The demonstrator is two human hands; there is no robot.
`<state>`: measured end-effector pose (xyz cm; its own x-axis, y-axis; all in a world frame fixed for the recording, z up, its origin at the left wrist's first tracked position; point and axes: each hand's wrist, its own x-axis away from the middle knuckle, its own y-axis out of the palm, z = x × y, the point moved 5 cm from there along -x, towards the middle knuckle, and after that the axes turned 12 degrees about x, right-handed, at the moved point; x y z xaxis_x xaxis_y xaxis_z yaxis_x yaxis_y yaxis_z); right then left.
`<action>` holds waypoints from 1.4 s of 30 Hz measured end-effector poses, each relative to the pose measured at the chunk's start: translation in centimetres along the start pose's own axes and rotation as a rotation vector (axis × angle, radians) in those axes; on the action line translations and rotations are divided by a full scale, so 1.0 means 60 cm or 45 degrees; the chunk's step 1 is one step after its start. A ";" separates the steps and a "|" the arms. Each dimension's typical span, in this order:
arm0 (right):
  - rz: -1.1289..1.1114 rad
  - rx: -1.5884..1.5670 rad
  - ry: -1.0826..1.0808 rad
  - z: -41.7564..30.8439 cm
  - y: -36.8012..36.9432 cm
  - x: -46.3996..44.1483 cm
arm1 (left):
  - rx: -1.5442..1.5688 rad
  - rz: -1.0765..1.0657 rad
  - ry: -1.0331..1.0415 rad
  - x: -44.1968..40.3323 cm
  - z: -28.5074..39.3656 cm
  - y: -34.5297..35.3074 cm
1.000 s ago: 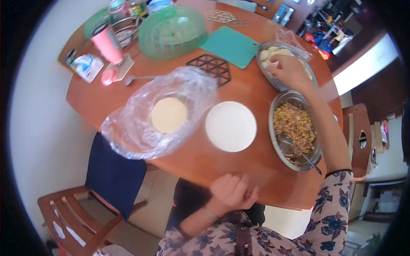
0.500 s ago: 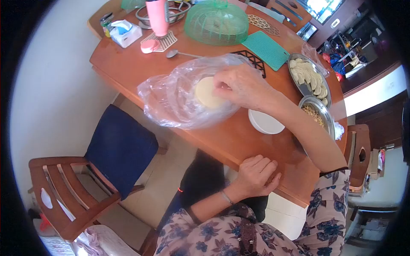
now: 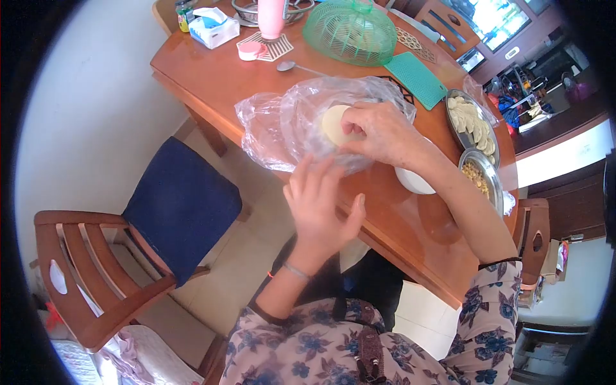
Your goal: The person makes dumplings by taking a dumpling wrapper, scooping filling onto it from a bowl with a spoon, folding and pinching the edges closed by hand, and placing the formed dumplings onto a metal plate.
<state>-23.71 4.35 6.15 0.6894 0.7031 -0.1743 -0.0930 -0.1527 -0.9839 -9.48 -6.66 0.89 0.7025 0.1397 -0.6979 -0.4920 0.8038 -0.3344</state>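
Observation:
On a clear plastic bag near the table edge lies a pale round dumpling wrapper. My right hand reaches over the bag, its thumb and fingers pinched on the wrapper's right edge; whether more wrappers lie under it I cannot tell. My left hand is raised in front of the bag, fingers apart, holding nothing and slightly blurred. Beneath my right forearm, a white bowl is partly hidden. A metal bowl of chopped filling and a metal plate of folded dumplings stand to the right.
Toward the back of the wooden table are a green mesh food cover, a teal mat, a spoon, a pink bottle and a tissue box. A chair with a blue seat stands at the left.
My left hand has lifted from the table's edge and moved up and left toward the bag, its fingers spreading. My right hand stays at the wrapper. The view has shifted slightly.

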 end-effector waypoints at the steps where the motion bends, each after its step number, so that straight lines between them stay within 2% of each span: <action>1: 0.031 -0.031 -0.019 0.003 0.004 0.001 | 0.002 0.001 -0.001 0.004 -0.006 0.003; 6: 0.107 -0.081 -0.096 0.004 0.000 0.003 | 0.038 -0.025 -0.075 0.016 -0.020 0.005; 8: 0.072 -0.183 0.015 0.015 0.006 0.001 | 0.032 -0.012 -0.052 0.017 -0.019 0.003; 14: -0.013 -0.284 0.036 0.023 0.003 0.002 | 0.036 0.002 -0.022 0.016 -0.011 0.000; 18: -0.081 -0.257 0.060 0.024 0.003 0.001 | 0.040 0.000 -0.036 0.017 -0.009 -0.001; 25: -0.012 -0.150 -0.022 0.008 -0.001 -0.001 | 0.049 0.057 -0.058 0.020 0.007 -0.014; 31: -0.021 -0.237 0.077 0.024 0.007 -0.005 | 0.176 0.100 0.021 0.029 0.032 -0.030; 34: -0.019 -0.338 0.129 0.036 0.005 -0.003 | 0.379 0.121 0.039 0.034 0.040 -0.029; 36: -0.034 -0.362 0.158 0.041 0.004 -0.003 | 0.673 0.038 -0.170 0.039 0.037 -0.022; 37: -0.027 -0.393 0.199 0.044 0.004 -0.002 | 0.673 0.039 -0.170 0.040 0.036 -0.019; 39: -0.019 -0.424 0.240 0.050 0.000 -0.002 | 1.295 0.007 -0.647 0.051 0.013 0.005; 40: 0.056 -0.431 0.203 0.051 -0.010 -0.003 | 1.295 0.005 -0.646 0.046 0.013 0.003; 42: 0.133 -0.438 0.165 0.057 -0.024 -0.004 | 1.747 -0.049 -1.042 0.037 0.002 0.017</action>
<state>-26.20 6.75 7.50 0.7761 0.5811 -0.2450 0.0638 -0.4589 -0.8862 -8.33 -5.47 -0.94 0.9992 0.0031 -0.0395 0.0285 0.6386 0.7690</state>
